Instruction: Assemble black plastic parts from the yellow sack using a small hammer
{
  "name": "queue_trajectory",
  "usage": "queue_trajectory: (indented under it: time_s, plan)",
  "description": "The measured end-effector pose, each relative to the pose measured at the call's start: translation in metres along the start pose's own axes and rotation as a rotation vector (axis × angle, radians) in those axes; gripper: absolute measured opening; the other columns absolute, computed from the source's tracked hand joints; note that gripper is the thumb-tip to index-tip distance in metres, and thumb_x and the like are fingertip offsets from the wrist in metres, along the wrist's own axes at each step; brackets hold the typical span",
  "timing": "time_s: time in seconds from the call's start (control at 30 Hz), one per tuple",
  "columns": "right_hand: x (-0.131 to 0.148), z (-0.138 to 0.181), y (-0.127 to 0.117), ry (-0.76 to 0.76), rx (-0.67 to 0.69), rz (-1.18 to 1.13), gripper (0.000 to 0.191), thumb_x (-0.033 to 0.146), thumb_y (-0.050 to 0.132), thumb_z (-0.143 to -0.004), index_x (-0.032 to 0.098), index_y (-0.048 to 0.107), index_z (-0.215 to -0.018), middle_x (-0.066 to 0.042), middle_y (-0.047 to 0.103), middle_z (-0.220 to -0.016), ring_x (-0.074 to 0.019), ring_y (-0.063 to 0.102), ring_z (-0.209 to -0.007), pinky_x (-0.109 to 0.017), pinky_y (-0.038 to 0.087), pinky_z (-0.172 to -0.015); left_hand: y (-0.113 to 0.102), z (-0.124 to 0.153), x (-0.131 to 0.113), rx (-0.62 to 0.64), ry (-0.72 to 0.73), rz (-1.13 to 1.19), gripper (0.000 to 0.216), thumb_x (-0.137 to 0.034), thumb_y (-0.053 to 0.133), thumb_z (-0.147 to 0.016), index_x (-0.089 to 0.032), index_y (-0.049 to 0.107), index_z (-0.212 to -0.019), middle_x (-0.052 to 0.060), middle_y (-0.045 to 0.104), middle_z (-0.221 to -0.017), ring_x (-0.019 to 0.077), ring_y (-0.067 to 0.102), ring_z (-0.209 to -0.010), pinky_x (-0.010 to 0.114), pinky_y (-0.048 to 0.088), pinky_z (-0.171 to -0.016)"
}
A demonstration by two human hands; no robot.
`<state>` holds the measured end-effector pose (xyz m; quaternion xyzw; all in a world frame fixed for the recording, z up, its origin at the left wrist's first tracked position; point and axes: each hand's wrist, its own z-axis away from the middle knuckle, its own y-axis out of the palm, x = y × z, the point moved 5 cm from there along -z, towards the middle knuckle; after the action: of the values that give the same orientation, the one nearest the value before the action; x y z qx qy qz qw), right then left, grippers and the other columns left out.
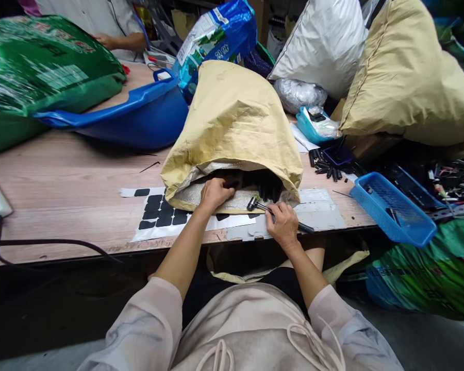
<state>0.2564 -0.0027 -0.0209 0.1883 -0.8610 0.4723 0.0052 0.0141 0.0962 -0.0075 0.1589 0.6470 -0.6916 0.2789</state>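
A large tan woven sack (pixel 235 118) lies on the table with its mouth facing me, and dark, glossy black pieces (pixel 269 186) show inside. My left hand (pixel 215 195) reaches into the left part of that mouth. Its fingers are curled beside dark items, and what they pinch is hidden in shadow. In my right hand (pixel 284 224) is a small hammer (pixel 252 203), its metal head pointing left at the sack's lower lip and its black handle running out to the right. Under the sack's front lies a white sheet of black rounded stickers (pixel 163 213).
A blue basin (pixel 139 121) and a green bag (pixel 54 62) stand left. A blue basket (pixel 392 208) sits at the right edge near loose black parts (pixel 327 167). Stuffed sacks (pixel 406 77) crowd the back right. A black cable (pixel 54 243) crosses front left. Another person's arm (pixel 123 42) shows behind.
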Motion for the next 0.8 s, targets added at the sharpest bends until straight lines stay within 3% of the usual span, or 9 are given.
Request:
queue_trajectory:
  time_s: [0.13, 0.23, 0.3, 0.4, 0.53, 0.67, 0.8]
  plan:
    - [-0.002, 0.000, 0.000, 0.002, -0.010, 0.003, 0.019, 0.030, 0.060, -0.099, 0.023, 0.076, -0.106, -0.006, 0.067, -0.094, -0.0219, 0.053, -0.088, -0.033, 0.039, -0.080, -0.005, 0.022, 0.013, -0.001, 0.220, 0.152, 0.025, -0.031, 0.071, -0.076, -0.019, 0.079, -0.096, 0.006, 0.075, -0.097, 0.0214, 0.067, -0.085, 0.030, 0.052, -0.078]
    - [-0.004, 0.000, 0.001, -0.006, -0.008, -0.015, 0.019, 0.031, 0.060, -0.100, 0.023, 0.076, -0.107, -0.005, 0.068, -0.094, -0.0215, 0.053, -0.088, -0.033, 0.039, -0.080, 0.003, 0.045, 0.017, 0.157, 0.336, 0.370, 0.028, -0.035, 0.071, -0.078, -0.019, 0.076, -0.100, 0.002, 0.073, -0.091, 0.0172, 0.064, -0.076, 0.028, 0.051, -0.071]
    - [-0.006, 0.000, 0.001, -0.007, -0.003, -0.024, 0.019, 0.031, 0.060, -0.101, 0.023, 0.076, -0.108, -0.005, 0.068, -0.094, -0.0212, 0.053, -0.088, -0.033, 0.039, -0.080, 0.012, 0.061, 0.014, 0.259, 0.433, 0.422, 0.025, -0.033, 0.072, -0.080, -0.019, 0.076, -0.100, 0.002, 0.072, -0.091, 0.0175, 0.065, -0.080, 0.028, 0.051, -0.074]
    - [-0.009, 0.000, 0.002, -0.002, 0.015, -0.026, 0.019, 0.030, 0.059, -0.101, 0.024, 0.076, -0.108, -0.005, 0.068, -0.095, -0.0212, 0.053, -0.088, -0.033, 0.040, -0.081, 0.022, 0.074, 0.008, 0.224, 0.546, 0.322, 0.016, -0.029, 0.076, -0.080, -0.020, 0.077, -0.094, 0.003, 0.071, -0.094, 0.0203, 0.065, -0.091, 0.032, 0.050, -0.085]
    - [-0.011, -0.003, 0.001, -0.019, 0.024, -0.038, 0.021, 0.030, 0.058, -0.103, 0.024, 0.077, -0.108, -0.005, 0.068, -0.094, -0.0212, 0.054, -0.088, -0.033, 0.042, -0.081, 0.030, 0.076, 0.006, 0.155, 0.564, 0.207, 0.017, -0.028, 0.079, -0.082, -0.022, 0.079, -0.098, 0.004, 0.070, -0.095, 0.0223, 0.063, -0.094, 0.035, 0.048, -0.089]
    - [-0.005, -0.004, -0.010, -0.037, 0.032, -0.085, 0.028, 0.031, 0.053, -0.105, 0.025, 0.075, -0.122, -0.006, 0.068, -0.093, -0.0210, 0.058, -0.088, -0.032, 0.047, -0.082, 0.032, 0.074, 0.008, 0.153, 0.571, 0.201, 0.017, -0.027, 0.079, -0.082, -0.023, 0.079, -0.099, 0.004, 0.070, -0.095, 0.0224, 0.063, -0.094, 0.034, 0.048, -0.087]
    - [0.013, 0.002, -0.023, -0.048, 0.095, -0.271, 0.033, 0.031, 0.048, -0.108, 0.026, 0.072, -0.130, -0.006, 0.071, -0.099, -0.0197, 0.066, -0.095, -0.031, 0.053, -0.088, 0.033, 0.073, 0.009, 0.145, 0.556, 0.226, 0.016, -0.027, 0.079, -0.082, -0.024, 0.080, -0.098, 0.003, 0.070, -0.095, 0.0218, 0.063, -0.094, 0.033, 0.048, -0.087]
